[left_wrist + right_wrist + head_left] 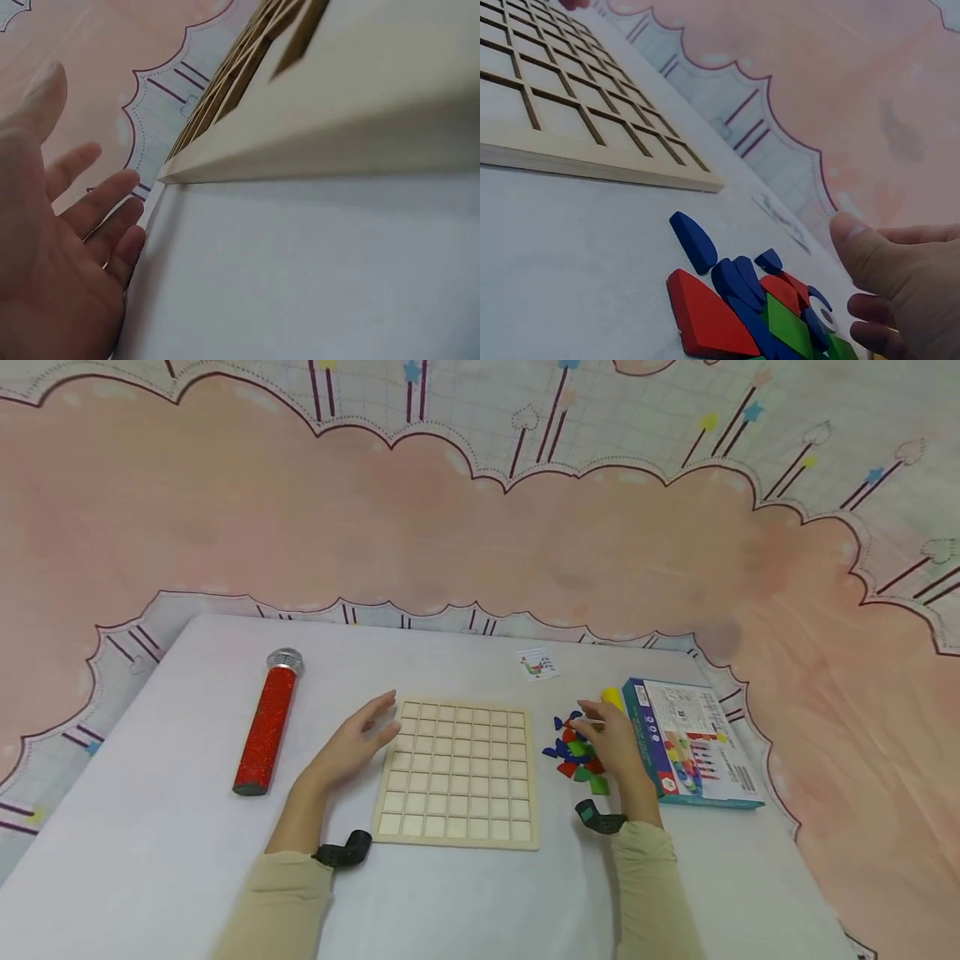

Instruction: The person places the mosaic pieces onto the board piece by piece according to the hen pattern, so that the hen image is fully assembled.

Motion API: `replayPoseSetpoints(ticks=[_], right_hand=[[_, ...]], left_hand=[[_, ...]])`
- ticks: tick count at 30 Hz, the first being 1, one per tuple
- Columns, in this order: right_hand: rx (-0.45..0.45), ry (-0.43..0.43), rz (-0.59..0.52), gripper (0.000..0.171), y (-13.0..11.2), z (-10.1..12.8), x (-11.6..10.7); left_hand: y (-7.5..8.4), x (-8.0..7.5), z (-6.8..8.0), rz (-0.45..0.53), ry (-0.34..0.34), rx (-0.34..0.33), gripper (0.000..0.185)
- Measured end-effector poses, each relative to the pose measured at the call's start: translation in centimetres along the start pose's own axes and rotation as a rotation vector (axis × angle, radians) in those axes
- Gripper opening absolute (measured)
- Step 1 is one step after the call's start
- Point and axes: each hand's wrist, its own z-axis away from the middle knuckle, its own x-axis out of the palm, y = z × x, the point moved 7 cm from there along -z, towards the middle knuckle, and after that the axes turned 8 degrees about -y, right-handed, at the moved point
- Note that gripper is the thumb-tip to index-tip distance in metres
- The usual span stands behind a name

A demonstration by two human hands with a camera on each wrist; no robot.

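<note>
A pale wooden board (457,842) divided into a grid of square cells lies flat on the white table. My left hand (352,745) is at the board's upper left edge, fingers apart and holding nothing; in the left wrist view the palm and loosely bent fingers show beside the board's side. To the right of the board lies a pile of small red, blue and green pieces (577,749). My right hand (617,745) hovers over the pile's right side. The right wrist view shows its thumb extended near a white piece with a grey round spot (823,313), with no piece visibly gripped.
A red glittery microphone (266,727) with a silver head lies on the left. On the right is a teal-edged box (697,743), with a yellow object (612,697) beside it. A small printed card (537,665) lies beyond the board.
</note>
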Motion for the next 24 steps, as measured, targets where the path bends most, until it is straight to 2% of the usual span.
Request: replayPoseSetpoints(ticks=[5,10,13,16,21,24], right_hand=[[-0.013,0.006,0.065,0.042,-0.1,-0.9,0.0],[-0.027,-0.001,0.165,0.035,0.2,-1.5,0.3],[-0.019,0.003,0.202,0.033,0.7,-1.5,0.5],[-0.004,0.01,0.203,0.032,1.0,-1.5,0.5],[0.015,-0.007,0.192,0.032,1.4,-1.6,0.7],[0.022,-0.007,0.19,0.033,1.6,-1.7,0.8]], left_hand=[[-0.7,-0.5,-0.6,-0.004,0.059,-0.04,0.065],[-0.9,-0.5,-1.0,-0.02,0.053,-0.073,0.068],[-1.1,-0.2,-0.9,-0.065,0.029,-0.088,0.07],[-0.9,0.2,-1.0,-0.123,-0.011,-0.051,0.072],[-0.3,0.6,-0.9,-0.186,-0.096,0.057,0.079],[-0.1,1.0,-0.9,-0.21,-0.139,0.085,0.081]])
